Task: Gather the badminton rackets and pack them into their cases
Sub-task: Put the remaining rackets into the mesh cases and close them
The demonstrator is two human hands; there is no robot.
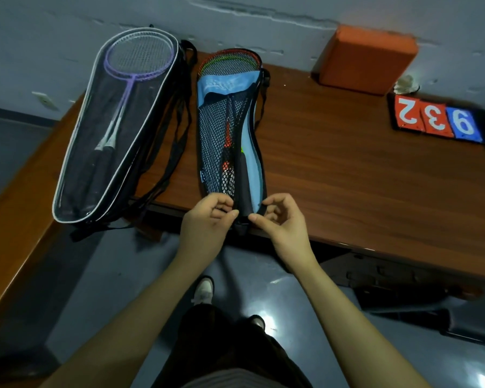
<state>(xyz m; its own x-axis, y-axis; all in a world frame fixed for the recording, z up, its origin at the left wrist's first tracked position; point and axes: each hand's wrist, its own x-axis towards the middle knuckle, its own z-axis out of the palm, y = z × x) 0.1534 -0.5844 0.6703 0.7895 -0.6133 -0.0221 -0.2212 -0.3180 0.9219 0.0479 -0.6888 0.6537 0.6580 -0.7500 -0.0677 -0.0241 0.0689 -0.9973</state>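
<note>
A blue and black mesh racket case (256, 161) lies lengthwise on the brown table (361, 175), with red and green rackets (230, 63) inside, their heads at the far end. My left hand (207, 222) pinches the case's near left edge. My right hand (283, 219) pinches its near right edge. The narrow handle end hangs just over the table's front edge between my hands. To the left lies a clear-fronted black case (101, 152) with white piping, holding purple and white rackets (136, 60).
Black shoulder straps (177, 127) trail between the two cases. An orange foam block (367, 58) leans against the wall at the back right. Red and blue number cards (434, 119) lie at the table's right side. A wooden bench (9, 233) runs along the left.
</note>
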